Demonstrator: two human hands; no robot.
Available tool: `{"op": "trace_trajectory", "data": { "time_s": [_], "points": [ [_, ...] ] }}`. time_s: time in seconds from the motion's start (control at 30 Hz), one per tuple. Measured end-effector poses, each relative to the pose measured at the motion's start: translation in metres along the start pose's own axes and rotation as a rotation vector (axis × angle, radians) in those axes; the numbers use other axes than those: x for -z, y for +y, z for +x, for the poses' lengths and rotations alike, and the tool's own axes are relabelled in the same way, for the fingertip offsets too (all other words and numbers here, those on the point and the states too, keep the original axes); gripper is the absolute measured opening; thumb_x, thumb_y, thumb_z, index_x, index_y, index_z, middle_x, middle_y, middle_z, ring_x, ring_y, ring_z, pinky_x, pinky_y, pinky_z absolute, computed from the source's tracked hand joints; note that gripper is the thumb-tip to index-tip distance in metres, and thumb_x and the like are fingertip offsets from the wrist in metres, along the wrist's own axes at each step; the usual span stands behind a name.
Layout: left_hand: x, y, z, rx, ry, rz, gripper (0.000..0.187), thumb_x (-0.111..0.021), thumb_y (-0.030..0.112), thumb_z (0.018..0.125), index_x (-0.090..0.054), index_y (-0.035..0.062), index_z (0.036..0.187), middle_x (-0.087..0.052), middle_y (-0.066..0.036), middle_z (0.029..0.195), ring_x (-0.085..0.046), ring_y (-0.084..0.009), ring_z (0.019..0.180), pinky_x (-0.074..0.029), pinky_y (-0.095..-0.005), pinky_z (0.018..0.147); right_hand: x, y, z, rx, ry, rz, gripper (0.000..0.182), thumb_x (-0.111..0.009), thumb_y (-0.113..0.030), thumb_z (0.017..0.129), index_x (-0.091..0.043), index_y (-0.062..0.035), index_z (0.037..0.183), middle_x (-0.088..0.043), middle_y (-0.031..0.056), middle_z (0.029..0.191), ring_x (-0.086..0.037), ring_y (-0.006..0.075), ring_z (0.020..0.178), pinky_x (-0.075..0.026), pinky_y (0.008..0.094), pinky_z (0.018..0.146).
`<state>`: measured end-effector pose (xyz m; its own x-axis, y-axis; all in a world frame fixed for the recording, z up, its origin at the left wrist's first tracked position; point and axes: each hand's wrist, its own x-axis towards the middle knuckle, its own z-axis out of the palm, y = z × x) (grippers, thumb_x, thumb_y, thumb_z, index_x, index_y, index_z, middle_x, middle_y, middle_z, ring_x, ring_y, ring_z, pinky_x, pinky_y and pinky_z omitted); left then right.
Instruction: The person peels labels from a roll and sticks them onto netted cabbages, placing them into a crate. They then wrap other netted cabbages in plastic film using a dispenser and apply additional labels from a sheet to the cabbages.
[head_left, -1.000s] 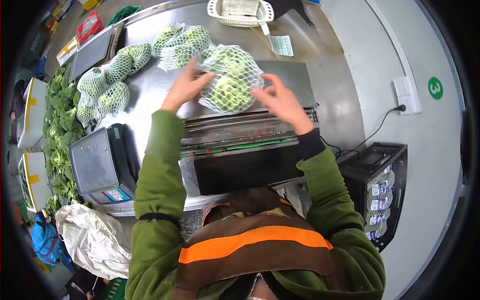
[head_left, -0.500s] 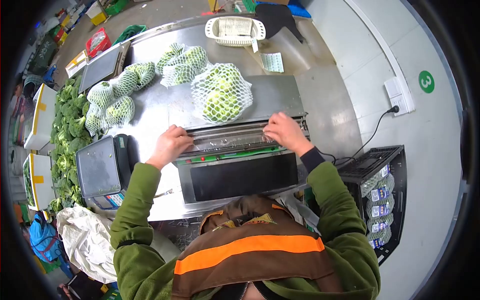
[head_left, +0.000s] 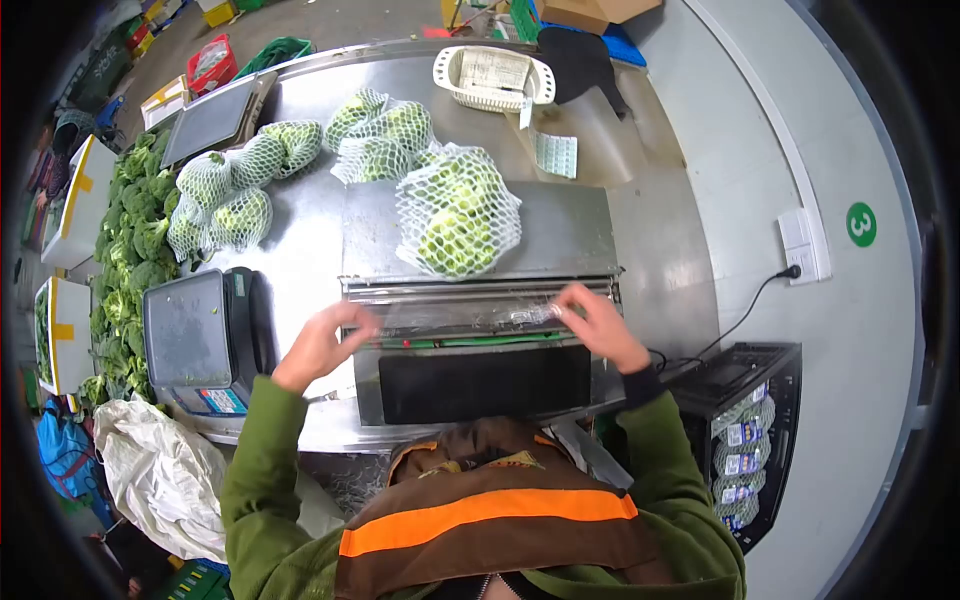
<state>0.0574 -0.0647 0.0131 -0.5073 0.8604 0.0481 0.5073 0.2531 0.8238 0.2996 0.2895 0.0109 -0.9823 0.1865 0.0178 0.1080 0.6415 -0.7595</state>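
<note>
1. Right hand [head_left: 602, 326]: the thumb and forefinger come together on the right end of a strip of clear film [head_left: 450, 316], which is bunched and shiny at their tips. The hand comes in from the right, its back facing up.
2. Left hand [head_left: 325, 345]: the fingers are bent and point inward at the film's left end, with the thumb just below the forefinger. The tips are slightly blurred, and I cannot tell whether they pinch the film or only lie beside it.
3. The film lies between the two hands, above a green strip [head_left: 500, 341] and a black panel [head_left: 485, 385], on the side of the metal plate [head_left: 565, 230] nearer the person.
4. The large net bag of green vegetables [head_left: 460, 215] rests on that plate, beyond the film and apart from both hands.
5. Smaller netted vegetables [head_left: 383, 132] lie on the desk [head_left: 305, 225] just behind it, to the left.
6. A dark-topped scale [head_left: 187, 330] stands left of the left hand.
</note>
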Motion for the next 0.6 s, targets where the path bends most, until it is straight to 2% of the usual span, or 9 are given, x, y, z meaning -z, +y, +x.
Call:
{"op": "trace_trajectory", "data": {
  "time_s": [0.03, 0.13, 0.2, 0.27, 0.37, 0.43, 0.5, 0.53, 0.6],
  "points": [
    [0.019, 0.024, -0.005, 0.04, -0.06, -0.077, 0.008, -0.073, 0.009, 0.086, -0.068, 0.0031, 0.084, -0.07, -0.009, 0.088, -0.064, -0.0228, 0.082, -0.05, -0.0334, 0.077, 0.025, -0.019, -0.003, -0.146, -0.158, 0.122, 0.006, -0.061, -0.011, 0.095, -0.062, -0.0055, 0.092, -0.063, 0.0092, 0.089, -0.062, 0.0217, 0.081, -0.048, 0.033, 0.073],
    [0.084, 0.075, 0.018, -0.167, -0.014, -0.35, 0.011, -0.071, 0.01, 0.089, -0.064, 0.0033, 0.084, -0.071, -0.008, 0.087, -0.064, -0.0168, 0.079, -0.05, -0.0308, 0.075, 0.084, -0.068, 0.024, 0.003, -0.243, 0.537, 0.008, -0.06, -0.012, 0.097, -0.06, -0.0043, 0.094, -0.063, 0.0075, 0.087, -0.061, 0.0162, 0.076, -0.049, 0.0293, 0.071],
    [0.105, 0.072, 0.06, -0.247, 0.269, -0.439, 0.01, -0.068, 0.01, 0.091, -0.064, 0.0045, 0.085, -0.07, -0.006, 0.086, -0.062, -0.013, 0.078, -0.049, -0.0289, 0.072, 0.091, -0.063, 0.074, 0.24, 0.027, 0.894, 0.008, -0.059, -0.012, 0.098, -0.058, -0.0036, 0.099, -0.063, 0.0071, 0.089, -0.061, 0.0132, 0.077, -0.049, 0.0266, 0.071],
    [0.107, 0.055, 0.132, -0.195, 0.523, -0.31, 0.009, -0.064, 0.012, 0.094, -0.064, 0.0052, 0.088, -0.069, -0.005, 0.086, -0.06, -0.0127, 0.076, -0.048, -0.0289, 0.068, 0.083, -0.04, 0.148, 0.193, 0.418, 0.921, 0.01, -0.06, -0.011, 0.098, -0.058, -0.0043, 0.104, -0.063, 0.0061, 0.087, -0.06, 0.0124, 0.074, -0.05, 0.028, 0.068],
    [0.048, -0.04, 0.228, -0.154, 0.672, 0.118, 0.005, -0.06, 0.008, 0.093, -0.064, 0.0047, 0.093, -0.07, -0.007, 0.087, -0.062, -0.0216, 0.073, -0.049, -0.0347, 0.067, 0.03, 0.057, 0.224, -0.106, 0.508, 0.465, 0.013, -0.064, -0.018, 0.095, -0.063, -0.0051, 0.098, -0.065, 0.0069, 0.084, -0.062, 0.0169, 0.072, -0.05, 0.0319, 0.068],
    [0.003, -0.092, 0.226, -0.036, 0.373, 0.583, 0.021, -0.058, 0.002, 0.089, -0.063, 0.0047, 0.109, -0.07, -0.01, 0.107, -0.065, -0.0304, 0.087, -0.052, -0.0409, 0.078, 0.001, 0.073, 0.213, -0.192, 0.315, -0.187, 0.016, -0.067, -0.021, 0.089, -0.064, -0.0055, 0.087, -0.068, 0.01, 0.089, -0.066, 0.026, 0.079, -0.052, 0.0371, 0.073],
    [-0.012, -0.068, 0.2, -0.379, 0.302, 0.517, 0.047, -0.059, -0.004, 0.083, -0.057, 0.0081, 0.129, -0.058, -0.017, 0.133, -0.06, -0.0375, 0.112, -0.052, -0.0447, 0.092, -0.01, 0.058, 0.194, 0.211, 0.225, -0.49, 0.04, -0.066, -0.016, 0.083, -0.059, -0.0068, 0.122, -0.063, 0.0121, 0.118, -0.061, 0.0322, 0.107, -0.051, 0.0408, 0.088],
    [-0.013, -0.06, 0.19, -0.371, 0.289, 0.51, 0.047, -0.059, -0.004, 0.083, -0.057, 0.0081, 0.129, -0.058, -0.017, 0.133, -0.06, -0.0375, 0.112, -0.052, -0.0447, 0.092, -0.012, 0.042, 0.183, 0.424, 0.228, -0.538, 0.057, -0.066, -0.015, 0.082, -0.052, -0.0076, 0.137, -0.059, 0.0135, 0.128, -0.057, 0.0327, 0.116, -0.049, 0.0411, 0.094],
    [-0.014, -0.049, 0.17, -0.56, 0.028, 0.345, 0.066, -0.06, -0.004, 0.082, -0.046, 0.0125, 0.144, -0.041, -0.02, 0.15, -0.052, -0.0386, 0.127, -0.048, -0.0426, 0.102, -0.017, 0.03, 0.167, 0.395, 0.18, -0.438, 0.069, -0.065, -0.013, 0.081, -0.041, -0.0089, 0.146, -0.053, 0.0149, 0.136, -0.054, 0.0335, 0.122, -0.047, 0.0411, 0.098]
  ]
}}
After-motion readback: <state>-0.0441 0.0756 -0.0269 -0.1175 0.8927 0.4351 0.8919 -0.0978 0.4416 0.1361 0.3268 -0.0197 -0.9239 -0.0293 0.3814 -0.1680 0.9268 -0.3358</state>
